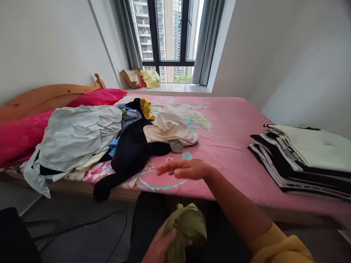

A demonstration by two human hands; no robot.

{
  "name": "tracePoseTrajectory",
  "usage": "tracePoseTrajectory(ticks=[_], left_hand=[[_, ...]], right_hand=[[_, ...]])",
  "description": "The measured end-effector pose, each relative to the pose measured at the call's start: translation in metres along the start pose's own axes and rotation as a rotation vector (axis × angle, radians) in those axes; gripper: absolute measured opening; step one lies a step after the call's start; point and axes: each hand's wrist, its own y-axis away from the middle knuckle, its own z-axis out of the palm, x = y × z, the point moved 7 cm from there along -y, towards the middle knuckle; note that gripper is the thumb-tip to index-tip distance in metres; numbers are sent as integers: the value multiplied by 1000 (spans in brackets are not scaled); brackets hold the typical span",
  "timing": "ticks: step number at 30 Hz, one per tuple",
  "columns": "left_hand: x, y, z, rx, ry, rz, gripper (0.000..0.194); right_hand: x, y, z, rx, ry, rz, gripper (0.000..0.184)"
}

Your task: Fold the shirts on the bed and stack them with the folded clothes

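Note:
My left hand (161, 244) grips a bunched olive-green cloth garment (188, 224) low in front of me, above my lap; its exact kind is hidden by the folds. Over the near edge of the bed, my right hand (189, 169) is stretched out flat with nothing in it. Just beyond that hand lies a loose heap of clothes: a black garment (131, 146), a beige garment (170, 128), a small mustard-yellow piece (147, 108) and a large white garment (82, 131) at the left.
A tall stack of folded clothes (307, 160) stands at the bed's right side. The pink bedsheet (227, 131) has a floral print. Red pillows (98, 97) rest by the wooden headboard (52, 95). Bags (150, 78) sit on the windowsill. A black cable (90, 227) runs across the floor.

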Motion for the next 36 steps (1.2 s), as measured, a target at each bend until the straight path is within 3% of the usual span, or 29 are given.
tracePoseTrajectory(ticks=[1, 3, 6, 9, 12, 14, 19, 22, 25, 27, 30, 33, 36], left_hand=[[3, 0, -5, 27, 2, 10, 47], [9, 3, -12, 52, -12, 21, 42], [17, 9, -7, -4, -117, 58, 40], [23, 13, 1, -5, -279, 161, 38], [28, 17, 3, 100, -423, 288, 40], [30, 24, 8, 135, -465, 343, 41], [33, 49, 21, 134, -330, 331, 45], [44, 60, 34, 137, -290, 349, 49], [61, 65, 60, 92, -337, 370, 39], [74, 67, 80, 65, -364, 396, 32], [93, 62, 101, 14, -314, 395, 36], [112, 54, 104, -3, -252, 398, 45], [119, 46, 93, 13, -160, 348, 45]], right_hand=[[19, 20, 24, -58, -2, 78, 52], [64, 62, 55, -23, 36, 281, 49], [112, 121, 66, 266, 95, 478, 29], [113, 164, 58, 589, 107, 424, 26], [94, 200, 46, 911, 80, 328, 28], [84, 217, 48, 1004, 57, 309, 29], [82, 224, 92, 848, 15, 411, 29], [87, 215, 124, 765, 72, 457, 59], [91, 193, 143, 720, 174, 354, 94], [91, 181, 140, 761, 239, 244, 85], [89, 180, 114, 922, 200, 161, 35], [79, 192, 82, 980, -40, 138, 34], [64, 207, 61, 904, -181, 182, 41]])
